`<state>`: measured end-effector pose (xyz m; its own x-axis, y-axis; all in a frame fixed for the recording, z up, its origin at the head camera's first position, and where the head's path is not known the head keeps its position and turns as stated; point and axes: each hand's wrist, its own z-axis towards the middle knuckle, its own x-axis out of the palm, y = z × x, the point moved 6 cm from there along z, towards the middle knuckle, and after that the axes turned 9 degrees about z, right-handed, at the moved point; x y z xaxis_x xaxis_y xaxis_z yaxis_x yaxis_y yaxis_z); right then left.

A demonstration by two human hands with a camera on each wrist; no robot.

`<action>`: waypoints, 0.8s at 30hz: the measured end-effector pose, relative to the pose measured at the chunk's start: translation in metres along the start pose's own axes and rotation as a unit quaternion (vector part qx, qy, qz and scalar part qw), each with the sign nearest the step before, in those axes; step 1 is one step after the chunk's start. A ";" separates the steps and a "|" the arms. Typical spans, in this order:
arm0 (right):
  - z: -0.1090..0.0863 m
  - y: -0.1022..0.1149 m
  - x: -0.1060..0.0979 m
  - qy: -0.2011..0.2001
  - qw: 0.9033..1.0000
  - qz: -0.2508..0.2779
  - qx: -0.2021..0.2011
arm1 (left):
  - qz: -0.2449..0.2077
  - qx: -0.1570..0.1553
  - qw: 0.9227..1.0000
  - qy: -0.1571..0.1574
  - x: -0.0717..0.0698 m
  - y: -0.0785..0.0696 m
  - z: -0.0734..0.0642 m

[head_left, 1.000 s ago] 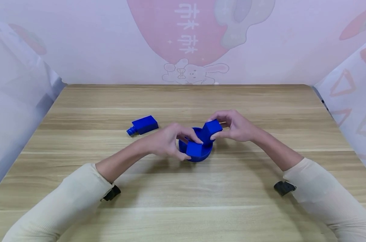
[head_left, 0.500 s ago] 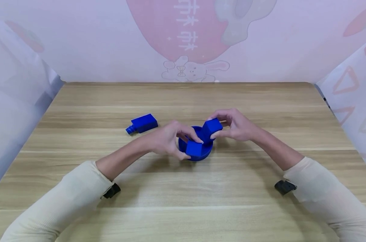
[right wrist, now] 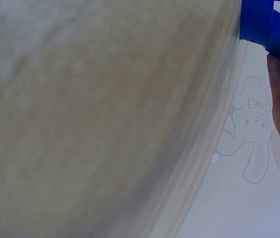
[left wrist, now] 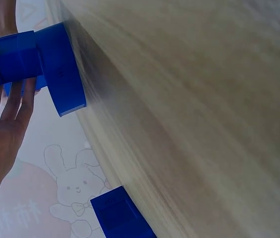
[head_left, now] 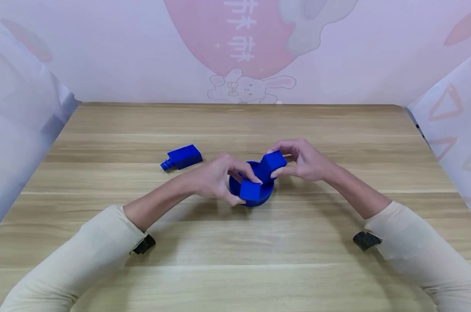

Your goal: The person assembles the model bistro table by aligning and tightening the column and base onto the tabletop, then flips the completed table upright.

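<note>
A round blue dish-like piece [head_left: 266, 195] stands on the wooden table, in the middle of the head view. My left hand [head_left: 216, 175] grips a square-sided blue block [head_left: 250, 190] between thumb and fingers at the dish's near left side. On the far right side, my right hand [head_left: 303, 162] holds a second blue block [head_left: 273, 164], which leans outward to the right. The lower ends of both blocks go down inside the dish's rim and are partly hidden. From the left wrist, the left block [left wrist: 16, 59] is seen meeting the dish [left wrist: 60, 69].
Left of the dish, a third blue block [head_left: 185, 157] with a threaded neck [head_left: 167, 165] lies on its side on the table [head_left: 235, 251]. A printed cloth wall [head_left: 142, 52] rises behind the table. Each sleeve has a black device [head_left: 367, 241] at its cuff.
The head view has tipped slightly, so the scene sits a little higher in it. Both hands keep their grips on the blocks, with no visible movement relative to the dish.
</note>
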<state>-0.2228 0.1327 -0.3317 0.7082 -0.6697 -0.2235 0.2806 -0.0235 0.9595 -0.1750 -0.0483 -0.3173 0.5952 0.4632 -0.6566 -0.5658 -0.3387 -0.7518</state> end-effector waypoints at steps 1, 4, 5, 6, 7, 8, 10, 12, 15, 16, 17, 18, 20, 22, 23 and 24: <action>0.000 0.000 0.000 0.000 1.000 -0.001 0.001 | -0.001 0.000 1.000 0.000 0.000 0.000 0.000; 0.000 0.000 0.000 0.000 1.000 -0.001 0.004 | -0.001 0.001 1.000 0.000 0.000 0.000 0.000; 0.000 0.000 0.000 0.000 1.000 -0.001 0.006 | -0.002 0.002 1.000 0.000 0.001 0.000 0.001; 0.000 0.000 0.000 0.000 1.000 -0.001 0.006 | -0.001 0.003 1.000 0.001 0.001 0.001 0.001; 0.000 0.000 0.000 0.000 1.000 -0.002 0.007 | 0.000 0.003 1.000 0.001 0.001 0.001 0.001; 0.000 0.000 -0.001 0.000 1.000 -0.002 0.007 | 0.001 0.005 1.000 0.001 0.001 0.001 0.002; 0.000 0.000 -0.001 -0.001 1.000 -0.001 0.006 | 0.002 0.006 1.000 0.001 0.001 0.001 0.002; 0.000 -0.001 -0.001 -0.002 1.000 -0.001 0.006 | 0.000 0.006 1.000 0.002 0.001 0.001 0.002; -0.001 -0.002 -0.001 -0.002 1.000 -0.004 0.009 | -0.002 0.000 1.000 0.006 0.001 0.002 0.001; -0.001 -0.003 -0.001 0.000 1.000 -0.005 0.011 | -0.001 -0.003 1.000 0.009 0.002 0.003 0.001; 0.000 -0.003 0.000 0.001 1.000 -0.008 0.012 | 0.000 -0.006 1.000 0.012 0.002 0.003 0.000; 0.000 -0.003 0.000 0.002 1.000 -0.010 0.013 | 0.003 -0.009 1.000 0.014 0.002 0.003 -0.001; 0.001 -0.004 0.001 0.006 1.000 -0.016 0.015 | 0.007 -0.012 1.000 0.020 0.002 0.003 -0.002; 0.002 -0.003 0.002 0.009 1.000 -0.019 0.016 | 0.011 -0.014 1.000 0.023 0.002 0.003 -0.004; 0.002 -0.003 0.003 0.010 1.000 -0.021 0.017 | 0.014 -0.014 1.000 0.024 0.002 0.002 -0.004; 0.002 -0.003 0.003 0.011 1.000 -0.023 0.018 | 0.017 -0.014 0.999 0.025 0.002 0.002 -0.005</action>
<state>-0.2228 0.1293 -0.3350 0.7096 -0.6505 -0.2707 0.2895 -0.0811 0.9537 -0.1717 -0.0521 -0.3206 0.6042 0.4108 -0.6828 -0.5703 -0.3756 -0.7305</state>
